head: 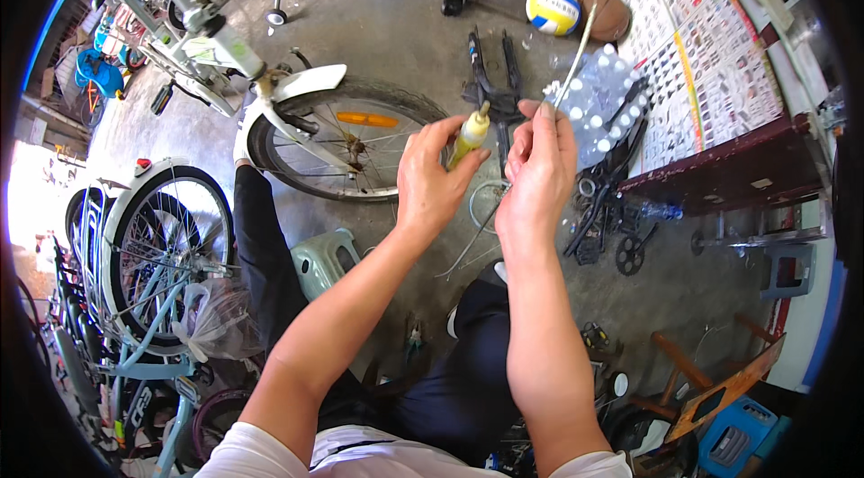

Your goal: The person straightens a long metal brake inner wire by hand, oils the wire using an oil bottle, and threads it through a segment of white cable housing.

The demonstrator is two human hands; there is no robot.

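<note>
My left hand (435,171) is closed around a small squeeze bottle (472,135) of yellow liquid, its nozzle tilted up and away from me. To its right, my right hand (541,164) pinches a thin cable (576,59) between thumb and fingers. One part of the cable, pale and thicker, rises past the fingertips; a thin dark part hangs below the hand towards the floor. Beyond my left hand is the front wheel (354,140) of a white bicycle, with an orange reflector on its spokes. The bottle and the cable are apart.
A bicycle fork (496,83) and a pack of plastic bottles (597,103) lie on the floor ahead. A green plastic stool (324,262) stands by my leg. Bicycles (165,255) crowd the left; a counter (715,167) covered with printed sheets stands right. Pliers (414,337) lie below.
</note>
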